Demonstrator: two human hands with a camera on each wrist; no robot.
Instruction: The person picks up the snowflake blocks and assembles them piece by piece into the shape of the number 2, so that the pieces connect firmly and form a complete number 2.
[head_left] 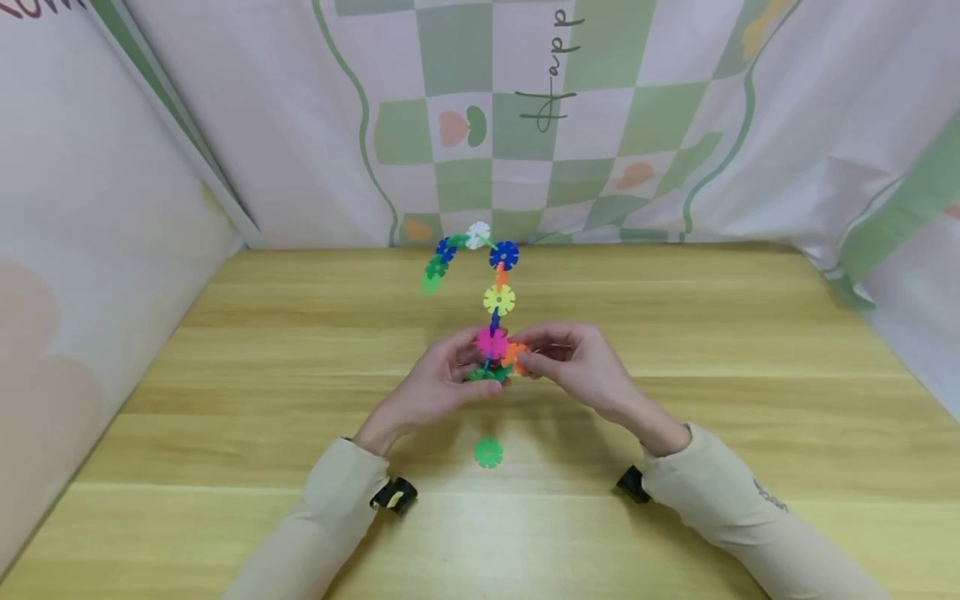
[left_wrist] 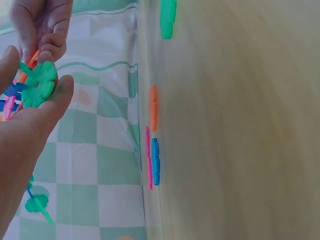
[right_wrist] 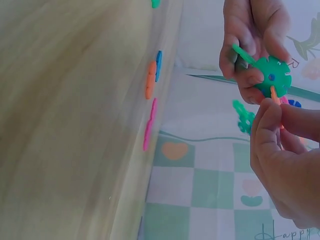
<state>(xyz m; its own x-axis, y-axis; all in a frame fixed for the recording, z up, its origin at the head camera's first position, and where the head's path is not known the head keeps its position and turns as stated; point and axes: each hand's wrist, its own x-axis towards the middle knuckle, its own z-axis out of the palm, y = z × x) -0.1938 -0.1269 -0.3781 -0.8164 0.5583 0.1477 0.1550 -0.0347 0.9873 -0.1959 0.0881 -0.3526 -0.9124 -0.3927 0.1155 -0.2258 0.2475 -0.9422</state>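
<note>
My left hand grips the lower end of a curved chain of slotted plastic snowflake discs, at a green disc. Above the fingers come a pink disc, a yellow disc and a dark blue disc. From there the chain bends left past a white disc to hanging green discs. My right hand pinches an orange disc between thumb and fingers. In the right wrist view its edge meets the green disc's rim; how deeply it is slotted, I cannot tell.
A loose green disc lies on the wooden table nearer me. The left wrist view also shows an orange disc, a pink disc and a blue disc lying flat. A checked cloth hangs behind the table.
</note>
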